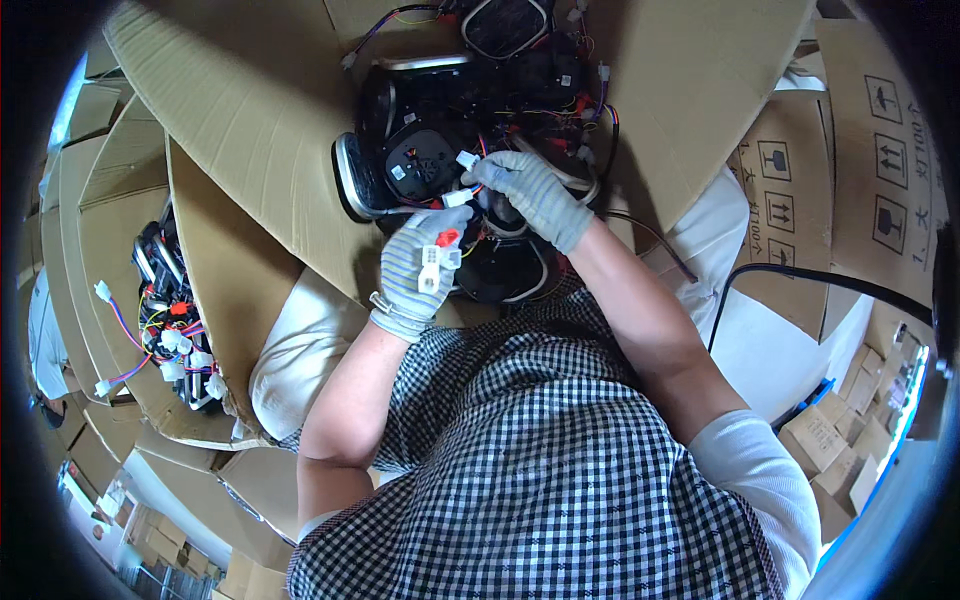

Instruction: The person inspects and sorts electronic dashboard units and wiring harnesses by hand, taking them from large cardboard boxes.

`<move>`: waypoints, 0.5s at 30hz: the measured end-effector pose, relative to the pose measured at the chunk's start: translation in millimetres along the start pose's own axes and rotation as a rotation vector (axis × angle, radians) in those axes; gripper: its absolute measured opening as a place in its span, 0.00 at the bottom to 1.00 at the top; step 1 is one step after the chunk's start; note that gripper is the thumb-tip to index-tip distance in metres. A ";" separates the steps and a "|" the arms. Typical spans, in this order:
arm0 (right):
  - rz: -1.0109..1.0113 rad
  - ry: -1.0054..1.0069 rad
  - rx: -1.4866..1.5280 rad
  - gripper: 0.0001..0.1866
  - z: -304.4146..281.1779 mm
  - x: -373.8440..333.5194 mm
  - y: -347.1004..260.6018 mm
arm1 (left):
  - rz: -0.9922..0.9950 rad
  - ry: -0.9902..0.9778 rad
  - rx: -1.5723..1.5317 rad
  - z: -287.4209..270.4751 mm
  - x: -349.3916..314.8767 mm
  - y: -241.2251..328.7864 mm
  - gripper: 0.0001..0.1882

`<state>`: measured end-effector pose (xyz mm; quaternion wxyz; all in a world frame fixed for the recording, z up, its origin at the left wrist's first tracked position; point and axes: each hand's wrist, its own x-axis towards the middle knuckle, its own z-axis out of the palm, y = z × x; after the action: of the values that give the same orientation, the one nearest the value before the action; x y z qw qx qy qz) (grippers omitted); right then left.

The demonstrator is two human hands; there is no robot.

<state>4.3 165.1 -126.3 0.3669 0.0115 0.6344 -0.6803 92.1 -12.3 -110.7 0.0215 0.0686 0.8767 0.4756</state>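
Observation:
Both my hands wear grey striped work gloves and meet over an open carton of black lamp-like units. In my left hand (412, 265) are a white multi-pin connector (430, 278) and a red connector (447, 238). At its fingertips is another white plug (458, 197) with coloured wires. My right hand (540, 195), thumb and fingers pinched together, grips a small white plug (468, 160) just above that one. The two plugs are apart. Beneath and beyond lie several black units (425, 160) with silver trim and tangled wires; my hands partly hide them.
The carton's wide flap (230, 90) rises at the left. Farther left, another carton (215, 270) holds black parts with dangling wires and white plugs (175, 340). A black cable (820, 277) arcs across the right, near printed cartons (785, 210). Stacked boxes (815, 435) stand at lower right.

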 end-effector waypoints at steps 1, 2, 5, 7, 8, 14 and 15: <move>-0.001 0.004 -0.004 0.15 1.2 -6.5 -5.4 | 0.006 0.019 0.039 -2.5 2.6 4.1 0.14; 0.020 0.003 0.047 0.13 1.7 -11.3 -8.5 | 0.055 0.089 0.000 -0.9 3.2 8.9 0.11; 0.044 0.030 0.134 0.11 6.6 -25.4 -15.9 | 0.178 0.168 0.073 0.9 4.1 6.7 0.13; -0.005 0.120 0.415 0.11 8.5 -29.0 -9.9 | 0.251 0.176 0.184 -0.6 6.0 3.8 0.13; -0.006 0.076 0.449 0.11 8.2 -34.0 -8.1 | 0.188 0.165 0.175 -1.0 7.2 4.3 0.11; 0.028 0.157 0.832 0.10 56.7 -41.9 6.8 | 0.189 0.005 -0.102 6.8 9.6 8.9 0.21; 0.087 0.280 0.929 0.10 66.8 -41.0 -5.5 | 0.259 -0.027 -0.062 9.7 8.9 4.0 0.20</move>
<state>61.4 126.3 -88.9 0.2623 0.2919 0.3058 -0.8675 84.6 -0.9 -112.4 -0.0260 0.1868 0.8451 0.5002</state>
